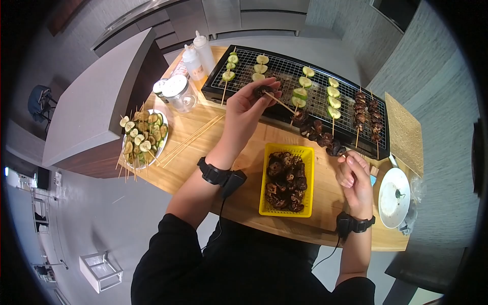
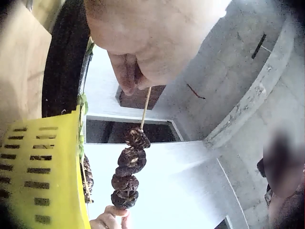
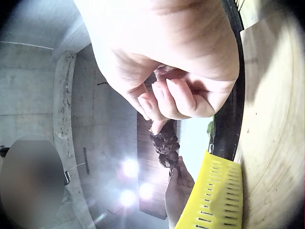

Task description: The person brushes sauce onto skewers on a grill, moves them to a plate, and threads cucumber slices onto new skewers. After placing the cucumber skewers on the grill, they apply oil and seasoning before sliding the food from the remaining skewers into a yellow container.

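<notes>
A wooden skewer (image 1: 280, 102) threaded with several dark brown mushrooms (image 1: 317, 133) slants between my two hands, above the front edge of the grill. My left hand (image 1: 249, 104) pinches another dark mushroom (image 1: 262, 91) at the skewer's upper-left end. In the left wrist view, a bare length of stick (image 2: 147, 107) runs from those fingertips to the threaded mushrooms (image 2: 129, 162). With curled fingers, my right hand (image 1: 355, 178) grips the skewer's other end, right beside the last mushroom. A yellow basket (image 1: 311, 178) of loose mushrooms (image 1: 285, 178) stands on the table below.
Skewers of green slices (image 1: 333, 101) and dark mushroom skewers (image 1: 359, 109) lie on the black grill (image 1: 300, 71). To the left are a plate of skewers (image 1: 163, 145), bare sticks (image 1: 190, 137), a jar (image 1: 180, 94) and squeeze bottles (image 1: 193, 63). A white pan (image 1: 394, 203) stands right.
</notes>
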### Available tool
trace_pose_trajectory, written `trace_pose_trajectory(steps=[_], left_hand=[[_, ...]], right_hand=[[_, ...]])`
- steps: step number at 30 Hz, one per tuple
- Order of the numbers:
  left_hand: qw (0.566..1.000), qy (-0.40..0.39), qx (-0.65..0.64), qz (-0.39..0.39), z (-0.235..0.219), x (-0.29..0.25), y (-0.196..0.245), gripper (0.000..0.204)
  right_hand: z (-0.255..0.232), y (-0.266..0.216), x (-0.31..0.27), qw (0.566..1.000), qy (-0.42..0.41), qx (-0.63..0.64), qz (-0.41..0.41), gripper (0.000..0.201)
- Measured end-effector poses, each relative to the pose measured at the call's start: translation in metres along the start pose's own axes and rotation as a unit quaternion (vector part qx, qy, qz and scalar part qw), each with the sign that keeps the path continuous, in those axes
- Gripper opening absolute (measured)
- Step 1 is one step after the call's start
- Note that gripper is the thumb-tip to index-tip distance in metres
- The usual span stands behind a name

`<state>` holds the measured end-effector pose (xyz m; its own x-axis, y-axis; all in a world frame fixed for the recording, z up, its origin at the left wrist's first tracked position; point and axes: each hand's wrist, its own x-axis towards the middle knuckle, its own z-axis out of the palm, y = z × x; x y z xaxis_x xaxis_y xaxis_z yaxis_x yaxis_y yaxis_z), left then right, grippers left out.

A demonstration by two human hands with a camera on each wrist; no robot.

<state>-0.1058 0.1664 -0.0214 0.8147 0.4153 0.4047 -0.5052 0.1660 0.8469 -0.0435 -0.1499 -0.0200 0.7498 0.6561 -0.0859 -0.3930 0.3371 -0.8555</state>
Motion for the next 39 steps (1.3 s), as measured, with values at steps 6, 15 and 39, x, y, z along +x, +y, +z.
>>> trace_pose_trajectory(steps=[6, 15, 39], left_hand=[[0.998, -0.009, 0.051, 0.025, 0.002, 0.000, 0.000, 0.035], [0.997, -0.017, 0.058, 0.038, 0.008, -0.003, 0.008, 0.033], [0.981, -0.135, -0.100, -0.093, 0.000, -0.006, 0.003, 0.031]], right_hand=[[0.000, 0.000, 0.000, 1.000, -0.002, -0.006, 0.002, 0.023], [-0.001, 0.001, 0.000, 1.000, -0.001, 0.010, 0.002, 0.023], [0.002, 0.004, -0.001, 1.000, 0.001, 0.012, 0.012, 0.015]])
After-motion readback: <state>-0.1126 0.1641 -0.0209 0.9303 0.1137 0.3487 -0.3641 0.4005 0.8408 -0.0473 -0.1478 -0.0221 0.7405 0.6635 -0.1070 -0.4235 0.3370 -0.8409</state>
